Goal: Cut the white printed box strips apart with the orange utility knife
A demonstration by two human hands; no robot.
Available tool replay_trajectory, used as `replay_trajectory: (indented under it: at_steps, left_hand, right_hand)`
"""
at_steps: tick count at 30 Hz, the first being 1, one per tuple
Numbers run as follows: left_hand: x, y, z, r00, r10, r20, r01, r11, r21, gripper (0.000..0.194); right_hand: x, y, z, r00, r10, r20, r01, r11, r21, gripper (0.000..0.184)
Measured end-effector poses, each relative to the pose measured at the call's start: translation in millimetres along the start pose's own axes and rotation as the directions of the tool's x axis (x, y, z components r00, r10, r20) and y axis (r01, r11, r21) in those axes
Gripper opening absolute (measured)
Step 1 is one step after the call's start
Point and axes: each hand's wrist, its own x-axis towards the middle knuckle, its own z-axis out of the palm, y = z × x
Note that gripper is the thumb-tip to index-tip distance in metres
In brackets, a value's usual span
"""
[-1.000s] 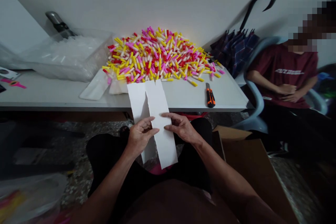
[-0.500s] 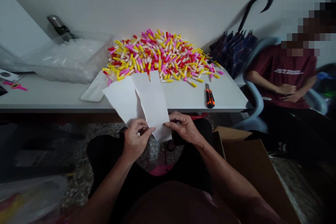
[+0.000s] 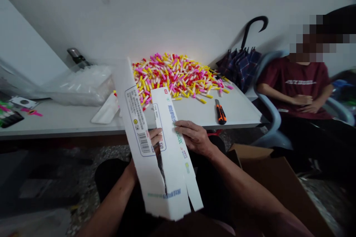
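Note:
A flattened, torn white cardboard box (image 3: 174,177) is held upright in front of me, its printed side with blue and green lettering and a barcode facing me. A long split runs down between its panels. My left hand (image 3: 155,137) is mostly hidden behind the left panel; its fingers show through the split, closed on the cardboard. At the right panel's edge, my right hand (image 3: 194,137) grips with fingers in front; its thumb is hidden. Beyond the cardboard, a heap of small yellow, red, pink and white plastic tubes (image 3: 180,76) covers the table.
An orange and black utility knife (image 3: 220,112) lies near the front edge of the white table (image 3: 244,113). At left is a clear plastic bag (image 3: 83,85). A folded umbrella (image 3: 240,66) leans at the back right. A person (image 3: 300,85) sits beside an open carton (image 3: 278,185).
The cardboard has turned from its plain side to its printed side and come closer to me. My left hand has gone behind it. The view has tilted up slightly.

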Motion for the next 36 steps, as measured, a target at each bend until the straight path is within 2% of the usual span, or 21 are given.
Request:
replay_trajectory:
  at_steps: [2, 4, 8, 11, 14, 16, 21, 25, 30, 36]
  left_hand:
    - [6, -20, 14.5, 0.986, 0.131, 0.108, -0.144, 0.982, 0.12, 0.024]
    - [12, -48, 29.9, 0.956, 0.193, 0.22, -0.237, 0.952, 0.196, 0.026]
    - [19, -100, 51.1, 0.903, 0.154, 0.401, -0.264, 0.936, 0.234, 0.036]
    - [20, -115, 54.2, 0.881, 0.19, 0.432, -0.326, 0.907, 0.267, 0.038]
    - [21, -108, 51.3, 0.888, 0.201, 0.415, -0.338, 0.896, 0.289, 0.036]
    - [23, -97, 49.6, 0.897, 0.188, 0.401, -0.317, 0.904, 0.287, 0.035]
    - [34, -76, 52.2, 0.927, 0.086, 0.366, -0.196, 0.941, 0.275, 0.033]
    - [37, -76, 55.6, 0.951, 0.07, 0.302, -0.15, 0.957, 0.247, 0.028]
    - [36, -80, 56.7, 0.954, 0.08, 0.289, -0.15, 0.962, 0.228, 0.029]
    - [47, -69, 55.5, 0.955, 0.062, 0.291, -0.12, 0.975, 0.188, 0.025]
  right_hand:
    - [-20, 22, 3, 0.999, -0.012, 0.047, 0.015, 0.998, -0.062, 0.037]
    - [-43, 45, 9, 0.996, 0.027, 0.082, -0.018, 0.995, -0.102, 0.036]
    - [-77, 79, 21, 0.987, 0.125, 0.098, -0.106, 0.977, -0.185, 0.032]
    - [-84, 88, 23, 0.988, 0.108, 0.113, -0.078, 0.967, -0.244, 0.031]
    - [-80, 89, 19, 0.983, 0.086, 0.164, -0.043, 0.966, -0.253, 0.032]
    - [-75, 89, 15, 0.975, 0.116, 0.188, -0.07, 0.97, -0.234, 0.032]
    - [-60, 89, 10, 0.964, 0.185, 0.19, -0.152, 0.973, -0.174, 0.027]
    - [-55, 88, 8, 0.965, 0.186, 0.186, -0.166, 0.979, -0.12, 0.028]
    - [-57, 87, 6, 0.964, 0.176, 0.2, -0.154, 0.981, -0.12, 0.034]
    - [-50, 85, 4, 0.951, 0.224, 0.211, -0.211, 0.974, -0.082, 0.032]
